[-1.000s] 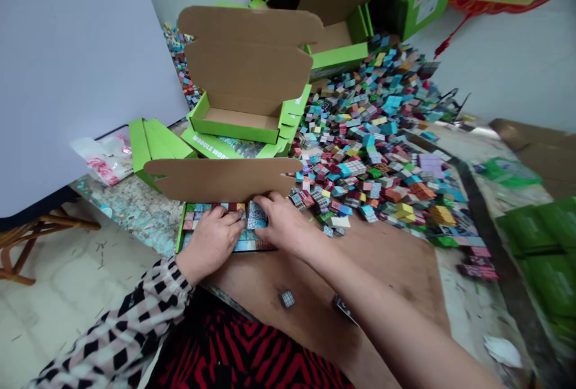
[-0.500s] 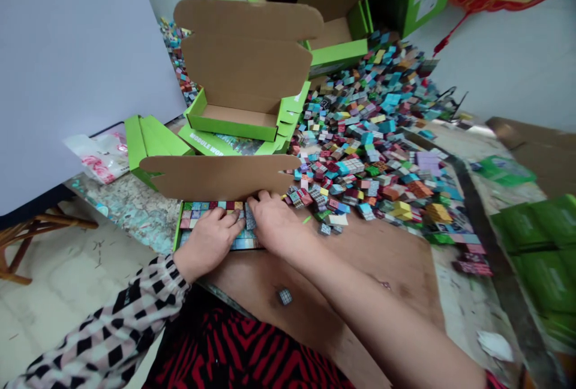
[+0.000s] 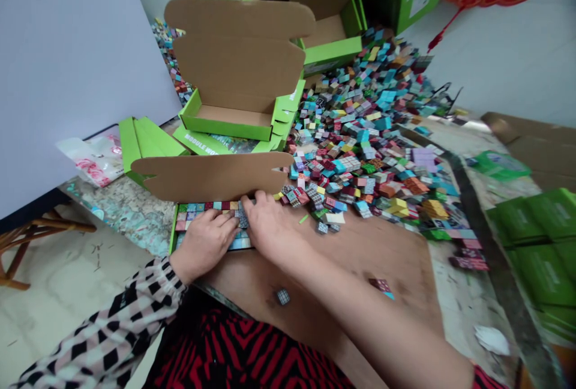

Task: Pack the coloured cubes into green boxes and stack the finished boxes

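Observation:
An open green box (image 3: 173,230) with a raised brown lid (image 3: 211,176) holds rows of small coloured blocks (image 3: 195,208). My left hand (image 3: 207,242) lies over the middle of these rows, its fingertips pressed together on the blocks. Beside it, my right hand (image 3: 267,224) reaches into the right part of the box, fingers bent down at a dark grey patterned block (image 3: 242,218). The right hand hides the right end of the box. Whether its fingers grip the block cannot be made out.
A large heap of loose blocks (image 3: 355,137) spreads behind and right. Another open box (image 3: 225,125) stands behind the lid. Stacked green packs (image 3: 540,245) are at the right. Single blocks (image 3: 282,297) lie on the brown board (image 3: 328,317).
The whole view has shifted slightly, so things appear a little further left. Dark red and blue blocks beside my right forearm show more fully. Both hands stay at the box.

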A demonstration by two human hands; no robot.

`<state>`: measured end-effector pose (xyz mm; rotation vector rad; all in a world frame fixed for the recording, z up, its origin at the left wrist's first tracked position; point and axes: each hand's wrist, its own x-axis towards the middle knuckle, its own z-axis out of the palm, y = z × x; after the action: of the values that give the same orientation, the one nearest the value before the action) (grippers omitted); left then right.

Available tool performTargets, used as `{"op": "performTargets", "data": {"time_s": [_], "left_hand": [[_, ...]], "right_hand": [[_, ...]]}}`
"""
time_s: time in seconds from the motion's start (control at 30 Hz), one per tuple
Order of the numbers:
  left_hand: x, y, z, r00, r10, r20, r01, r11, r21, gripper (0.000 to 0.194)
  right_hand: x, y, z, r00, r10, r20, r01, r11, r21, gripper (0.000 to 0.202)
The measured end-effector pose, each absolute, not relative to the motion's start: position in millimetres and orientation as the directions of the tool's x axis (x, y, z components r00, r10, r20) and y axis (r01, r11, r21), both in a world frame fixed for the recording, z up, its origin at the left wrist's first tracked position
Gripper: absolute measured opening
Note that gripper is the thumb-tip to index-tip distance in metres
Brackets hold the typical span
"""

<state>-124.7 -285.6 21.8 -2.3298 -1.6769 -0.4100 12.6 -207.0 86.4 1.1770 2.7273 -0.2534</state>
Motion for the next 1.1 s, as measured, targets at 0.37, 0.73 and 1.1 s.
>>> {"op": "performTargets", "data": {"time_s": [0.37, 0.73, 1.1], "left_hand": [[-116.7, -279.0, 31.7, 0.248, 0.924, 0.29, 0.968, -0.247, -0.041, 0.032], [-114.7, -271.6, 36.1, 0.281, 0.938, 0.203, 0.959, -0.267, -0.094, 0.031], [-115.9, -268.4, 21.4, 0.317, 0.904, 0.287, 0.94, -0.34, 0.033, 0.029]], "right_hand": [[61.5, -199.8, 36.6, -0.711, 0.702, 0.047, 0.605, 0.645, -0.467, 0.061], [53.2, -212.6, 27.9, -0.702, 0.708, -0.079, 0.713, 0.695, -0.094, 0.047], [56.5, -200.4, 39.8, -0.771, 0.63, -0.089, 0.635, 0.753, -0.174, 0.037]]}}
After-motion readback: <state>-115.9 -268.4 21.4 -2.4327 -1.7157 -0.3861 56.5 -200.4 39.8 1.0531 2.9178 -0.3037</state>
